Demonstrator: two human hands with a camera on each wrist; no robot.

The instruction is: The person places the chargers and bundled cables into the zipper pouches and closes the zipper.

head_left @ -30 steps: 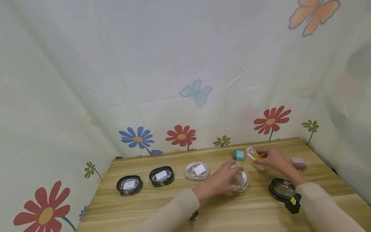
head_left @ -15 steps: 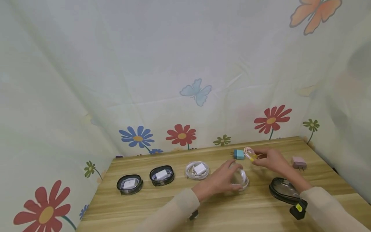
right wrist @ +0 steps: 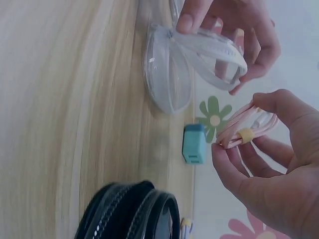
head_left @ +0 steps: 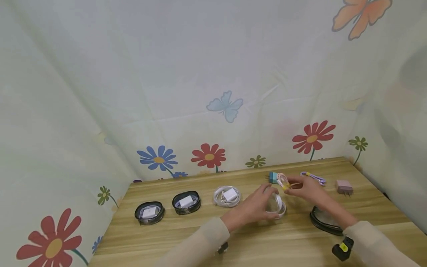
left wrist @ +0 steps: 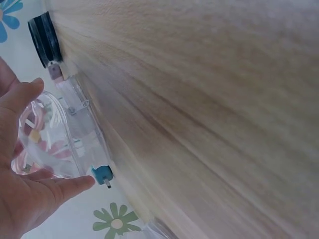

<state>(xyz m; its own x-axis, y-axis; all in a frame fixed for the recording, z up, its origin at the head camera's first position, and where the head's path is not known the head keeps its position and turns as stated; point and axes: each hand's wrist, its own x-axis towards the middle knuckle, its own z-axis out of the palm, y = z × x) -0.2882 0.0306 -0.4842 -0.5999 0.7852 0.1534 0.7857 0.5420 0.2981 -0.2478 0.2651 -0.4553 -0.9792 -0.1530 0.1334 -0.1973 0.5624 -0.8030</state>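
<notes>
My left hand (head_left: 251,205) holds up the lid of a small clear case with white edging (right wrist: 169,74). The case lies on the table, its lid parted from the base. With thumb and fingers, my right hand (head_left: 307,191) pinches a coiled pink charging cable (right wrist: 239,133) bound by a yellow tie. The cable is in the air beside the case, apart from it in the right wrist view. Behind the case, a teal plug charger (head_left: 273,178) lies on the table. In the head view, the left hand hides part of the case.
To the left stand two black-rimmed cases (head_left: 186,202) and a clear case (head_left: 227,196), each with a white charger inside. On the right are a black case (head_left: 325,221), a pink charger (head_left: 344,187) and a purple cable (head_left: 313,178). A patterned curtain (head_left: 173,126) backs the table.
My right hand has moved left and slightly nearer with the pink cable, towards the clear case. The purple cable has come into sight behind it. The left hand stays nearly still.
</notes>
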